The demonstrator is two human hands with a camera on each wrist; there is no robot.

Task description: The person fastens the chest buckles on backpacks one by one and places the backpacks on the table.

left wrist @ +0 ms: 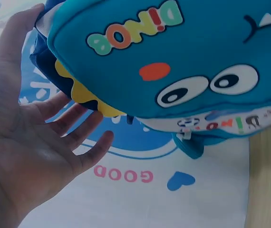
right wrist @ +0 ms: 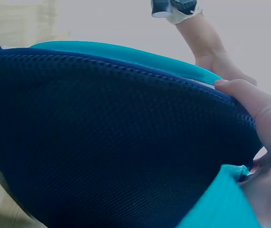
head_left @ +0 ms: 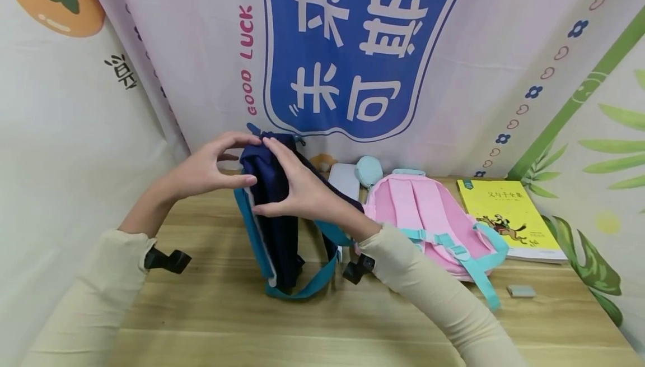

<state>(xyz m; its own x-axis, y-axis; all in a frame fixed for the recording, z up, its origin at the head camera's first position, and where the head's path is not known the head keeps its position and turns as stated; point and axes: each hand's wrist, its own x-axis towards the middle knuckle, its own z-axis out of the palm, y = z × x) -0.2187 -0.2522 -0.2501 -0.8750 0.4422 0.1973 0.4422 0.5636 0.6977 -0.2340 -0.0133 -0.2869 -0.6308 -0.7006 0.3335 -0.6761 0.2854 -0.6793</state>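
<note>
Blue bag (head_left: pixel 272 215) stands upright on table (head_left: pixel 211 316), just left of pink bag (head_left: pixel 428 221). Looks soft, light, floppy w/ padded mesh back; prob best held at top edge. Left hand (head_left: pixel 206 168) open, fingertips touching top; right hand (head_left: pixel 297 187) pinches the back panel.

Dinosaur backpack (head_left: pixel 272 215) left of second backpack (head_left: pixel 428 215); book (head_left: pixel 509 215) rightmost.

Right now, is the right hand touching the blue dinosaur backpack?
Touching. In the head view the right hand lies on the dark back panel of the blue dinosaur backpack, and the right wrist view shows its thumb pressed on the mesh.
</note>
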